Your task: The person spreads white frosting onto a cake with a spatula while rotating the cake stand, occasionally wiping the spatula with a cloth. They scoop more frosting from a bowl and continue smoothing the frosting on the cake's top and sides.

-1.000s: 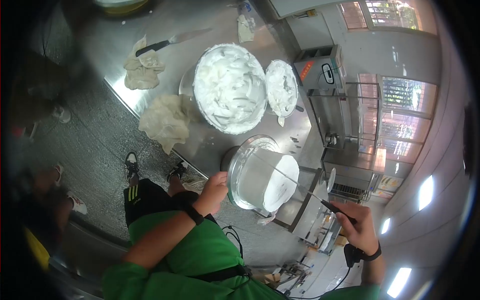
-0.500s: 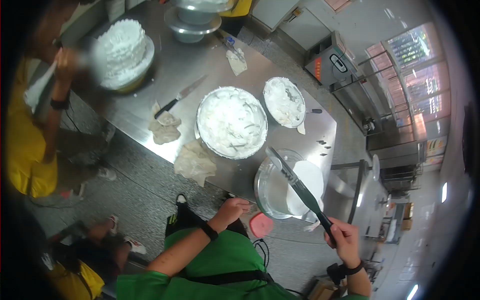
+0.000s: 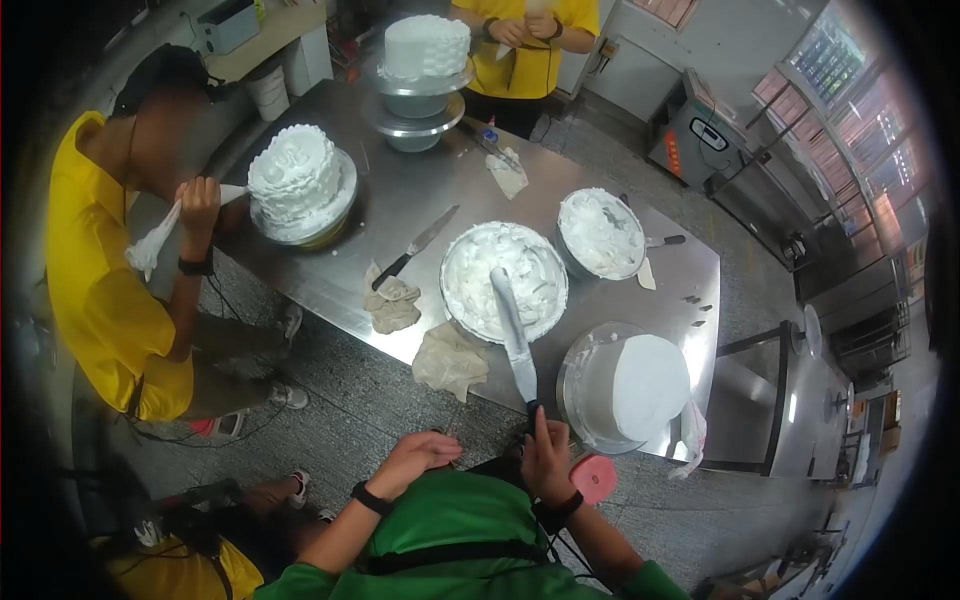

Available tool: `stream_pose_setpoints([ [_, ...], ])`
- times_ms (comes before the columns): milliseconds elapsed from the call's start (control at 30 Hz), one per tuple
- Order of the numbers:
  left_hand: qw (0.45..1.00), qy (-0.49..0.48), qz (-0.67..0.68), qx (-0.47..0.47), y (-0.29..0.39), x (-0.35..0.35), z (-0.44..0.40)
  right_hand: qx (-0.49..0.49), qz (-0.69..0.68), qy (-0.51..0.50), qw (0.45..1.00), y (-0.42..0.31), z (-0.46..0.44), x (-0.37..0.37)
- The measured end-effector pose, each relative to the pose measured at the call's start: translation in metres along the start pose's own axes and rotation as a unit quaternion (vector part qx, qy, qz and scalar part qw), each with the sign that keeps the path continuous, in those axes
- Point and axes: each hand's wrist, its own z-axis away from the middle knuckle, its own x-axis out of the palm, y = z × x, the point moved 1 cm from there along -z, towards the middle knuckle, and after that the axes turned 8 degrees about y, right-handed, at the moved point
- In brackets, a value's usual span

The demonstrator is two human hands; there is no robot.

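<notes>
My right hand is wrapped round the dark handle of a long spatula. White cream coats its blade, whose tip overlaps the large bowl of cream in view. Near my body, my left hand is empty, fingers stretched out. To the right of the spatula, a smooth white cake stands on a round metal turntable. A smaller bowl of cream sits behind, beside the large bowl. Left of the large bowl lie a second spatula and crumpled cloths.
At the left, a person in yellow holds a piping bag against a decorated cake. Another person in yellow stands at the far side, near a cake on a stand. A pink stool is below the table edge.
The spatula has moved left from the smooth cake to the large bowl. My left hand has let go of the turntable edge. The view has shifted, showing more of both people in yellow.
</notes>
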Motion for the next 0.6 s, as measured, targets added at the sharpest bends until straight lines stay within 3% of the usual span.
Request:
stream_pose_setpoints([
  [300,0.999,0.027,-0.011,-0.017,-0.022,-0.011,0.003,0.079,0.024,-0.059,0.995,0.026,0.039,0.047],
  [500,0.996,-0.028,-0.070,-0.055,-0.023,0.005,-0.015,0.109,0.040,-0.109,0.987,0.035,0.118,-0.021],
  [600,0.991,-0.070,-0.094,-0.071,-0.044,0.010,-0.045,0.132,0.033,-0.126,0.983,0.005,0.137,-0.085],
])
